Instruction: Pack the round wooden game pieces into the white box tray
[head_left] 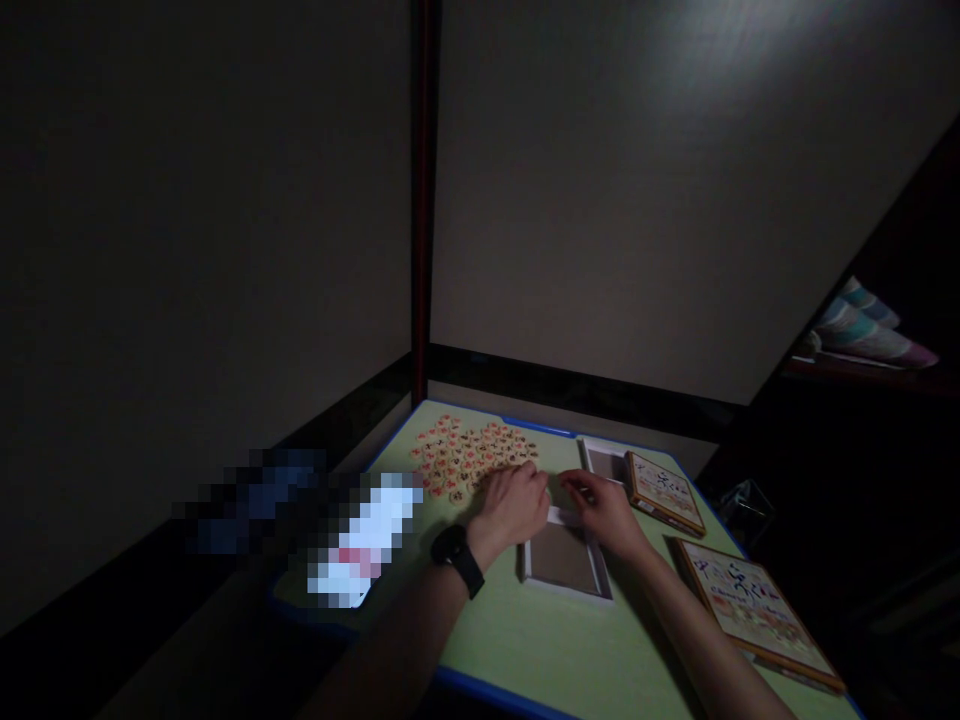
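Note:
My left hand (517, 500), with a black watch (456, 556) on its wrist, is at the right edge of a spread of round Chinese chess pieces (457, 460). Its fingers are curled together and whatever lies under them is hidden. Just to its right, my right hand (604, 508) has thumb and fingers pinched above the far edge of a shallow open box tray (564, 558). Anything in that pinch is too small and dark to make out. The pieces carry red and dark characters and lie loosely on the green table (510, 650).
A second shallow tray (606, 462) lies at the back, partly under a printed box lid (664, 492). Another printed Chinese chess lid (761, 610) is at the right front. A lit, blurred phone (367, 540) rests on the left. Walls close off the back and left.

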